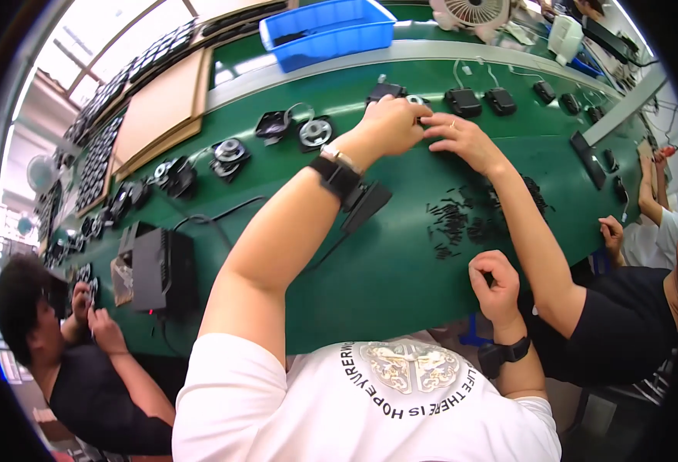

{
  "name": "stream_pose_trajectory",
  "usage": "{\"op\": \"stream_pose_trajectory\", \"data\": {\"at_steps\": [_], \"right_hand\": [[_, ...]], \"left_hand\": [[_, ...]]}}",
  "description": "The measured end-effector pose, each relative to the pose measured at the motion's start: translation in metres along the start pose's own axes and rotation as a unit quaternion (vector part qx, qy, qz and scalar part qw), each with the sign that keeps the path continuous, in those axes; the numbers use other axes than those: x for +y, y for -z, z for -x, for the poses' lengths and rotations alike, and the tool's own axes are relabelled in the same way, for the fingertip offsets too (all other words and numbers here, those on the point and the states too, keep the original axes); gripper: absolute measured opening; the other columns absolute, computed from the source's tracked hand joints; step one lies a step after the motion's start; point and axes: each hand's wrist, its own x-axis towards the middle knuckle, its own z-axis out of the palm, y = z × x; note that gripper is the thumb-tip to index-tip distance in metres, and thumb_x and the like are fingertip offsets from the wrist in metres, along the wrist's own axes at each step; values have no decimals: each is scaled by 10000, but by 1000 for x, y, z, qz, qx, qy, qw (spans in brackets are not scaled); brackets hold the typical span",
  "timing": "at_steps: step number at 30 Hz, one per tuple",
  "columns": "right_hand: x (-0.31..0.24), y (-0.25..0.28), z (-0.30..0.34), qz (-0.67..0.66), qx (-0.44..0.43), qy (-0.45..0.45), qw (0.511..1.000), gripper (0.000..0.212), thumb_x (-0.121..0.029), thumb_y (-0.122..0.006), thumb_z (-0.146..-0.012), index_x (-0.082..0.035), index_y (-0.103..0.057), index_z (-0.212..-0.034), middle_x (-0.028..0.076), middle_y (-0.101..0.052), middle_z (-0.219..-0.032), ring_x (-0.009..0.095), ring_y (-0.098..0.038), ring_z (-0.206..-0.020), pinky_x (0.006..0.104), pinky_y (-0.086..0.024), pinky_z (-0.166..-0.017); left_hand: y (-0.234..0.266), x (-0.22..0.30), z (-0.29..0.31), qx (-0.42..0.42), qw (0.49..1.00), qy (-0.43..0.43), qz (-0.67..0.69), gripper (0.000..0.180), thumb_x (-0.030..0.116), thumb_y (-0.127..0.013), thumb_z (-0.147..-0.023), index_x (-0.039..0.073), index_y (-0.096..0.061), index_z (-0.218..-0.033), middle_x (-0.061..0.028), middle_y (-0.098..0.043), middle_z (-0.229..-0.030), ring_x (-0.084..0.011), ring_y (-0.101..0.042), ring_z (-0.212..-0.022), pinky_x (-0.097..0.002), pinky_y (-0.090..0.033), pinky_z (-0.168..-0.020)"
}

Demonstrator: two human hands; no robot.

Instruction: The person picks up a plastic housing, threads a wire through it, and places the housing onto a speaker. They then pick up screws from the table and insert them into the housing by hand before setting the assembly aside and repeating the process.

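My left hand reaches far across the green belt, its fingers curled down beside a small black part and a round silver piece. Whether it grips anything is hidden. A black band sits on that wrist. My right hand is a closed fist at the belt's near edge, a black watch on its wrist, with nothing visible in it. A co-worker's hand with a ring touches the belt right next to my left hand. Several small black pins lie scattered between my hands.
A black wedge-shaped unit with a cable lies under my left forearm. A black box stands at the left. Round fan motors and black modules line the belt. A blue bin sits behind. People work at both sides.
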Motion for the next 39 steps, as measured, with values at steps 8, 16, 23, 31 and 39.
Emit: {"op": "stream_pose_trajectory", "data": {"at_steps": [8,16,23,31,39], "right_hand": [[-56,-95,-100,32,-201,142,969,229,-39,-704,-796,-3,-624,-1008,132,-638,-966,235,-630,-779,337,-522,-720],[-14,-214,-248,289,-139,14,947,640,-413,-758,-763,1,-573,-1214,188,-616,-1157,328,-599,-1103,402,-503,-930],[-31,-257,-250,399,-157,-58,902,839,-545,-766,-691,34,-523,-1247,226,-585,-1213,388,-539,-1189,421,-468,-1000],[-47,-216,-237,341,-226,-31,912,851,-423,-760,-665,73,-472,-1293,251,-571,-1212,406,-511,-1199,428,-444,-1024],[-54,-138,-81,182,-250,196,930,837,-206,-770,-633,53,-429,-1352,242,-525,-1243,408,-487,-1170,443,-429,-1022]], "left_hand": [[50,-123,155,315,912,263,-33,399,22,-601,-764,109,-633,-1151,-160,-617,-1088,-370,-580,-1061,-437,-487,-937],[51,-151,144,221,919,240,-222,244,57,-601,-793,122,-671,-1017,-118,-615,-1109,-311,-551,-1115,-431,-474,-946],[72,-150,159,248,943,116,-190,169,70,-648,-738,110,-662,-901,-73,-643,-1132,-305,-550,-1128,-433,-444,-990],[108,-88,196,211,976,-29,-43,157,101,-677,-805,70,-588,-931,-46,-666,-1101,-238,-573,-1182,-372,-461,-970],[76,-5,273,86,739,104,660,163,171,-577,-991,37,-591,-1083,-29,-651,-964,-92,-671,-832,-218,-552,-703]]}}
